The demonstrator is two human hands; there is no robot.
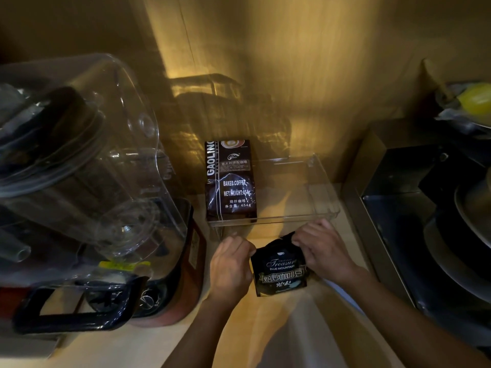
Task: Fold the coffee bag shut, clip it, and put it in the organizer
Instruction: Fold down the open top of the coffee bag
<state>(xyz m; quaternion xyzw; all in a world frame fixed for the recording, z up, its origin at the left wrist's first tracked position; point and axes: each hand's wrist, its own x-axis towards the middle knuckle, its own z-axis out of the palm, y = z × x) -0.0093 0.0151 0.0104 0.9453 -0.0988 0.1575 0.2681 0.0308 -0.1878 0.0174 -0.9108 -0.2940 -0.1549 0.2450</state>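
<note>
Head camera view, looking down at two bare forearms reaching forward over a pale worktop. Both hands hold a small black coffee bag printed "Treasure Blue Mountain", standing on the worktop between them. The left hand closes its grip on the bag's left edge near the top, fingers curled around it. The right hand pinches the crumpled top of the bag at its right corner, fingers pressed together on the material. The bag's top looks bunched and partly bent over; no clip can be made out on it.

Just beyond the hands sits a clear plastic organizer, an open-topped box. A second, taller dark coffee bag marked "Baked Coffee" stands upright in the organizer's left end, left of and beyond the left grip.

Well to the left of the hands is a large blender with a clear cover and a black handle. To the right of the right grip is a dark boxy appliance. Beyond everything rises a dim, warm-lit wall.
</note>
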